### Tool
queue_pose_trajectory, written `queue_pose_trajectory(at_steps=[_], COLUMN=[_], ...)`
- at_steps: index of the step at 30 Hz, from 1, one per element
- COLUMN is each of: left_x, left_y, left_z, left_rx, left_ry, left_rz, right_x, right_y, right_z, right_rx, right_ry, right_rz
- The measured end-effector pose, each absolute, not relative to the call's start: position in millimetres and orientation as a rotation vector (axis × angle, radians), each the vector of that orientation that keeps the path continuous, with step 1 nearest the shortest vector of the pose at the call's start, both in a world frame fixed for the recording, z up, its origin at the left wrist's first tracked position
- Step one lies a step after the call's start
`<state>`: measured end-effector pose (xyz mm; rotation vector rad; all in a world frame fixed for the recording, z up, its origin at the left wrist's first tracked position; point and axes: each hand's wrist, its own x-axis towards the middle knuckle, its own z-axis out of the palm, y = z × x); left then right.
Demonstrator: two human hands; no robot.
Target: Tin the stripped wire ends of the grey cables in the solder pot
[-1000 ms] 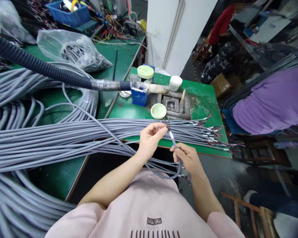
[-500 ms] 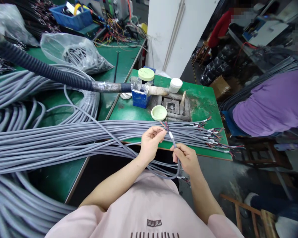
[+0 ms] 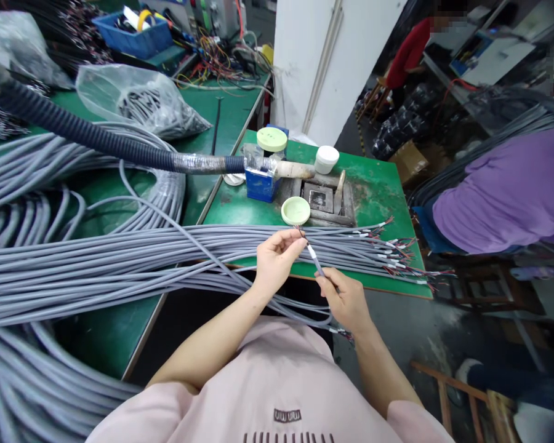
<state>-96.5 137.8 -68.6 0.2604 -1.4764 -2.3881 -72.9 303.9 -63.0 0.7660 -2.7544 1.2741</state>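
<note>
My right hand (image 3: 344,296) is closed around a grey cable (image 3: 317,263) just behind the white sleeve (image 3: 311,251) at its end. Thin dark and reddish wires (image 3: 301,231) come out of that end, and my left hand (image 3: 279,255) pinches them between thumb and forefinger. Just beyond the fingertips stands a shallow pale green dish (image 3: 295,211). Under and behind my left hand runs a thick bundle of grey cables (image 3: 120,258), whose stripped ends (image 3: 397,255) fan out at the right with white sleeves and bare coloured wires.
A square metal pot (image 3: 321,198) is set into the green table (image 3: 378,184). A ribbed hose (image 3: 120,144) reaches over it beside a blue box (image 3: 261,184). A white jar (image 3: 327,159) stands behind. Coiled cables (image 3: 9,369) lie left. A person in purple (image 3: 508,191) sits right.
My left hand has moved slightly up and left, closing over the wires, which were spread before. The cable end has shifted a little left with it, and my right hand has barely moved.
</note>
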Motion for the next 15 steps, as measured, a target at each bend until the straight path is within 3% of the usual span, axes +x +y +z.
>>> queue_pose_trajectory(at_steps=[8,10,15], left_x=[-97,-95,-83], left_y=[132,130,137], left_z=[-71,-72,-75], left_rx=[0.125,-0.021,-0.435], left_ry=[-1.618,-1.754,-1.886], left_rz=[-2.275,-2.029,-1.602], right_x=[-72,-75,-92], right_y=[304,305,302], right_z=[-63,-62,-55], right_rx=[0.774,0.666,0.344], right_ry=[-2.751,-2.797,-2.517], right_rz=[1.23,1.523,2.692])
